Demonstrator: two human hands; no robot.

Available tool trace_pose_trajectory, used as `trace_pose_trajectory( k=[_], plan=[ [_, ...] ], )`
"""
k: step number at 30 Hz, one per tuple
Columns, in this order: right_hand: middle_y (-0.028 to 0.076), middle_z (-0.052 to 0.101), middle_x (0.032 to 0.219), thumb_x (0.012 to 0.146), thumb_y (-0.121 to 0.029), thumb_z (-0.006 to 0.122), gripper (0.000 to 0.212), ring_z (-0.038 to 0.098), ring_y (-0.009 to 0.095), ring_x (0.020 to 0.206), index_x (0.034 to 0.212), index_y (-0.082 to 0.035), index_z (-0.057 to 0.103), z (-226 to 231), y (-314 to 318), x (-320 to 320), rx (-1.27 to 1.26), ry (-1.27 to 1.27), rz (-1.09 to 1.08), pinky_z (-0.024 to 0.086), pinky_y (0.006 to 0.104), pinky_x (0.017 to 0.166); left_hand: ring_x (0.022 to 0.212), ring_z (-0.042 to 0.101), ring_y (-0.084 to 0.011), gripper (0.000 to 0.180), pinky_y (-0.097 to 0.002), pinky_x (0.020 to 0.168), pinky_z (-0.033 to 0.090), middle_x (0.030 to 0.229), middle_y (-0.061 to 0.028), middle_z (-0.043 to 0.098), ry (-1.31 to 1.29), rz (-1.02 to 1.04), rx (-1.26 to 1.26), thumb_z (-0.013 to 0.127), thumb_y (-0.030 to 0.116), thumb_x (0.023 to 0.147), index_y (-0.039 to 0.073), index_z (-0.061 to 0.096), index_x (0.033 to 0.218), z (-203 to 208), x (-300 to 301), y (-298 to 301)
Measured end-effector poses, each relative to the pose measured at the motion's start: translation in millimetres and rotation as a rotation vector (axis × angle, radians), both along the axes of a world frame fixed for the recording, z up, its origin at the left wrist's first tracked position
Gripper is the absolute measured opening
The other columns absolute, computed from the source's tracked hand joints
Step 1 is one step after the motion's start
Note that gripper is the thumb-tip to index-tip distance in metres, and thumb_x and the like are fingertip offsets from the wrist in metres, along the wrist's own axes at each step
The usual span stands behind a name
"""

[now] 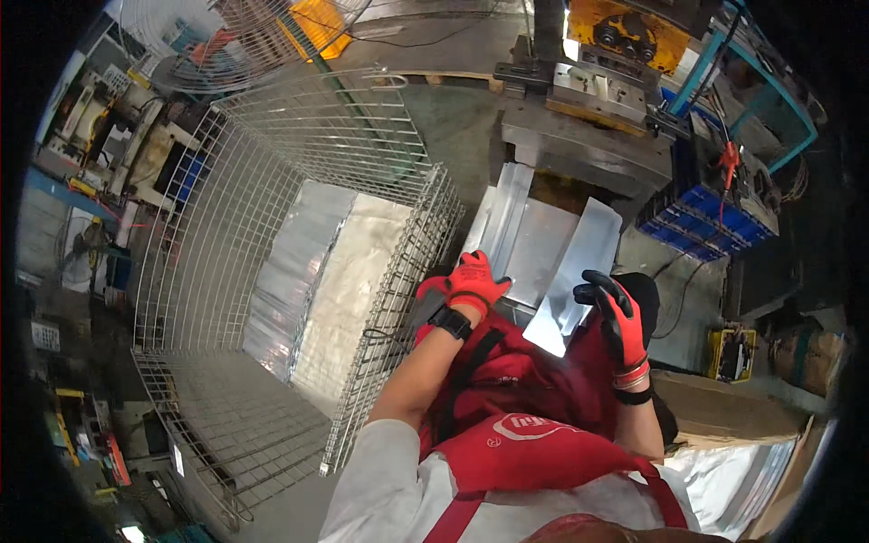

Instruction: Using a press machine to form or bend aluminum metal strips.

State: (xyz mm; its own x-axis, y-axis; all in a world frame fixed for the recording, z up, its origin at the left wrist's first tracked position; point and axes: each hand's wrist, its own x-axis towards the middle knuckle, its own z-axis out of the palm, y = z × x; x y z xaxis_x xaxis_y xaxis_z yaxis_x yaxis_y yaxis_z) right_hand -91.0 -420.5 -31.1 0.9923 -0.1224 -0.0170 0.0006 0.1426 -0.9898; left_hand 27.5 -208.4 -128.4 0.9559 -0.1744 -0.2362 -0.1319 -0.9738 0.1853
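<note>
Both my hands wear red gloves with black fingertips. My left hand (pixel 475 281) has its fingers spread at the near end of a bent sheet-metal panel (pixel 509 222), touching its edge. My right hand (pixel 622 317) is closed with curled fingers at the right edge of a shiny flat metal sheet (pixel 579 262). That sheet slants, its near end over my red apron (pixel 520 448). A duller metal plate (pixel 541 244) lies between the two pieces. The right thumb's contact with the sheet is hidden.
At left stands a wire mesh cage (pixel 213 299) holding stacked metal sheets (pixel 299 262) and a cream-coloured layer (pixel 358 281). A heavy press (pixel 588 145) is ahead. Blue crates (pixel 706 217) stand right of it; a cardboard box (pixel 724 407) is at lower right. A wire fan guard (pixel 235 45) is at upper left.
</note>
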Motion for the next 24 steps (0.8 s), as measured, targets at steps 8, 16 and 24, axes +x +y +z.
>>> trace_pose_trajectory(
  k=[8, 16, 24],
  plan=[
    [0.013, 0.060, 0.094, 0.091, -0.020, 0.043, 0.035, 0.058, 0.019, 0.088, 0.112, 0.007, 0.050, -9, 6, 1, -0.041, 0.032, 0.036, 0.043, 0.0302, 0.081, 0.090, 0.054, -0.0316, 0.115, -0.0401, 0.068, 0.048, 0.106, -0.0203, 0.046, 0.022, 0.034, 0.304, 0.071, 0.059, 0.051, -0.002, 0.018, 0.133, -17, -16, -3],
    [0.013, 0.061, 0.094, 0.091, -0.017, 0.042, 0.032, 0.058, 0.019, 0.087, 0.112, 0.006, 0.050, 0, 7, 15, -0.083, -0.060, 0.080, 0.044, 0.0294, 0.079, 0.090, 0.057, -0.0316, 0.105, -0.0402, 0.072, 0.048, 0.103, -0.0199, 0.051, 0.166, 0.109, -0.089, 0.074, 0.039, 0.056, 0.001, 0.015, 0.133, -3, -20, -5],
    [0.016, 0.055, 0.104, 0.091, -0.023, 0.039, 0.041, 0.056, 0.021, 0.092, 0.119, 0.006, 0.043, -13, -3, 13, 0.025, -0.083, 0.092, 0.043, 0.0318, 0.084, 0.093, 0.054, -0.0211, 0.089, -0.0311, 0.078, 0.046, 0.106, -0.0165, 0.056, 0.285, 0.175, -1.093, 0.079, 0.030, 0.060, -0.003, 0.030, 0.126, -44, -18, 15]
  ],
)
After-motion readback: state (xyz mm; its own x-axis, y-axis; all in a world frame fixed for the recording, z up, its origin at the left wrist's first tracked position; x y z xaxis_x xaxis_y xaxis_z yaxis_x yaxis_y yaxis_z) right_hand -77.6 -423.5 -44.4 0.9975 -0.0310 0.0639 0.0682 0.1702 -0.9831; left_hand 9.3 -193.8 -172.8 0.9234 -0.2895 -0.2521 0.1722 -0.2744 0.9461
